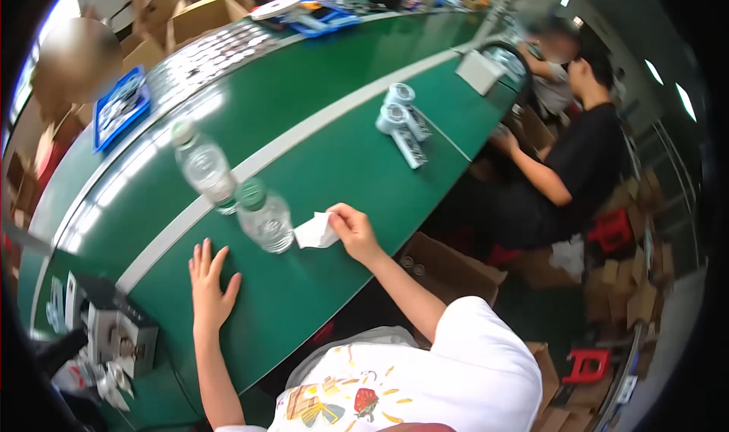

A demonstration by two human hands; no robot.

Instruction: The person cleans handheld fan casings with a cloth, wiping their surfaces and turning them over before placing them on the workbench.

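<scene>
My right hand (354, 233) pinches the edge of a white piece of tissue or paper (317, 231) over the green table. The left hand (212, 288) lies on the table with its fingers spread and nothing in it. Just left of the white piece stands a clear bottle with a green cap (265, 218). A second clear bottle (203, 166) is behind it, on the far side. Farther along the table lie two light blue and white handheld devices (402, 133), side by side.
A printed box (114, 325) sits at the lower left. Blue trays (122, 109) are across the table (319, 280). A white box (480, 72) stands at the far right, near a seated person in black (585, 151). An open carton (448, 269) is below the table edge.
</scene>
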